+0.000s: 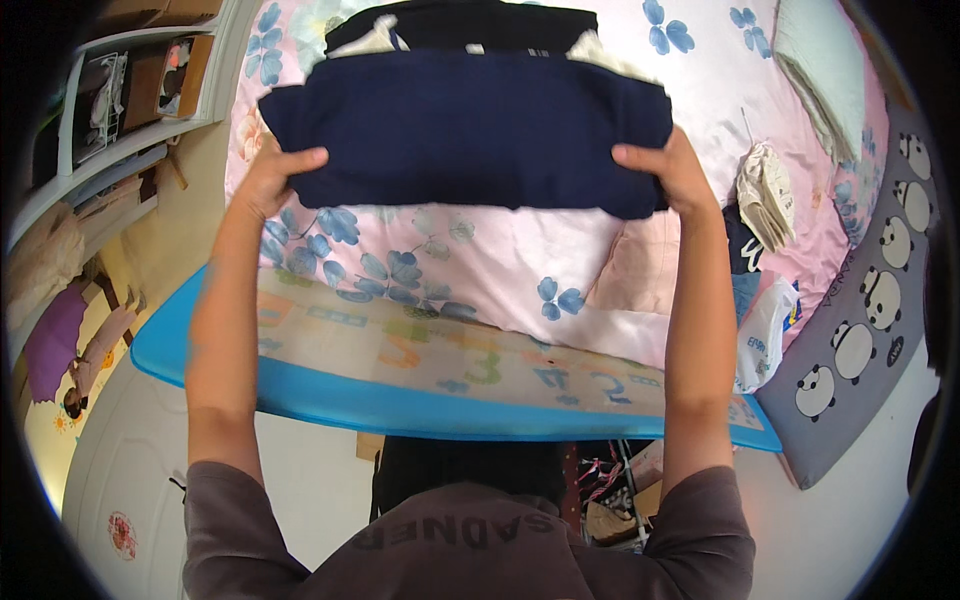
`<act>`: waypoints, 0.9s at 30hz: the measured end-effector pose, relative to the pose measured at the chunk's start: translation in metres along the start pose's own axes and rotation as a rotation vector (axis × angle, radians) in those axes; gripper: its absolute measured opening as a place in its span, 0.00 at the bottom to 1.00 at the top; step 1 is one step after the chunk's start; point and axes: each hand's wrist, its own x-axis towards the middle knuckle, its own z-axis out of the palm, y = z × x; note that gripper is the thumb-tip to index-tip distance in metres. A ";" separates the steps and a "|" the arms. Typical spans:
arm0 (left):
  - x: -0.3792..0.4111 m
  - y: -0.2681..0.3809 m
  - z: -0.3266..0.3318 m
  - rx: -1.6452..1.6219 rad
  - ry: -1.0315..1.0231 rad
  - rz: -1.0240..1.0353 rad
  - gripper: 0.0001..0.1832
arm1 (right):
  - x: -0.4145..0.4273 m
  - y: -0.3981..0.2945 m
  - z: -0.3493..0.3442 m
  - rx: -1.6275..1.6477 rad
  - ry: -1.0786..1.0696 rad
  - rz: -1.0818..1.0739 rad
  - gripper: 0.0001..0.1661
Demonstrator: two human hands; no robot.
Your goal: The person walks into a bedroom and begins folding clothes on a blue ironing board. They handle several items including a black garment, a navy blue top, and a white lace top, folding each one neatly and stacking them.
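A folded navy blue garment (465, 131) spans the space between my two hands over the bed. My left hand (281, 169) grips its left end, thumb on top and fingers hidden beneath. At the opposite end my right hand (671, 169) holds it the same way. Just beyond it lies a black garment (465, 22) with cream cloth showing at both sides, partly covered by the navy one. Under them spreads a pink bed sheet (420, 240) with blue leaf prints.
A blue-edged mesh bed rail (420, 409) runs along the near side. To the right are a bundled cream cloth (765, 195), a white plastic bag (761, 337) and a grey panda-print bed cushion (847, 337). A pillow (821, 67) lies upper right; white shelves (142, 135) stand left.
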 end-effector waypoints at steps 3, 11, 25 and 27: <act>0.038 0.023 -0.017 0.029 0.002 -0.013 0.37 | 0.054 -0.025 -0.001 0.010 -0.055 0.041 0.38; 0.131 0.004 -0.020 0.235 0.339 0.029 0.48 | 0.149 0.035 0.010 -0.776 0.619 -0.124 0.56; 0.146 -0.045 0.032 1.360 0.466 0.456 0.58 | 0.140 0.096 0.071 -0.938 0.625 -0.370 0.57; 0.149 -0.045 0.021 1.393 0.455 0.453 0.58 | 0.142 0.093 0.070 -0.927 0.596 -0.366 0.57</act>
